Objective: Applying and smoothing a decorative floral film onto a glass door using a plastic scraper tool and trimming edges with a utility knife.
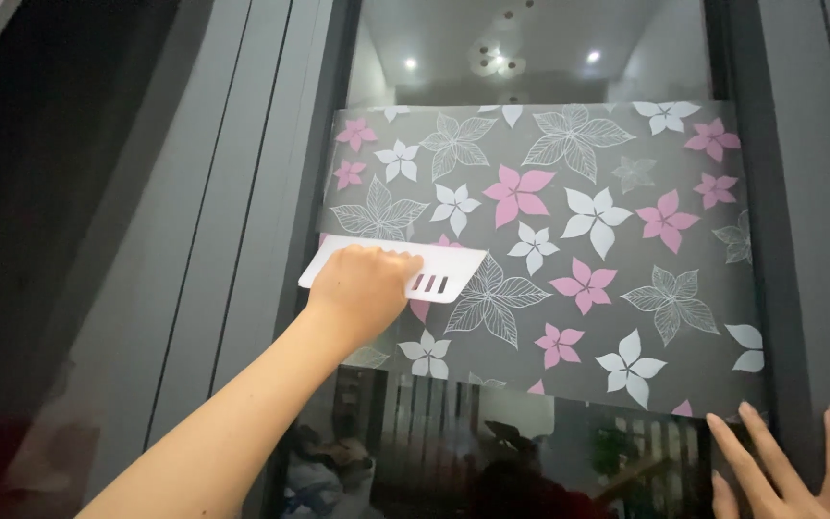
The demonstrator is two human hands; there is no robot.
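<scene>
Both hands worked apart on a window. Nearest, at the lower right corner, the right hand lay open, fingers spread flat on the glass pane and the dark frame, its fingertips just below the bottom right edge of the film. Farther up and to the left, the left hand, at the end of a bare forearm, was clamped on a white plastic squeegee, pressing it flat against the film's left part. The film, a grey sheet printed with pink, white and outlined flowers, covered the middle of the pane. Farthest, the bare glass above reflected ceiling lights; the glass below showed dim shapes.
</scene>
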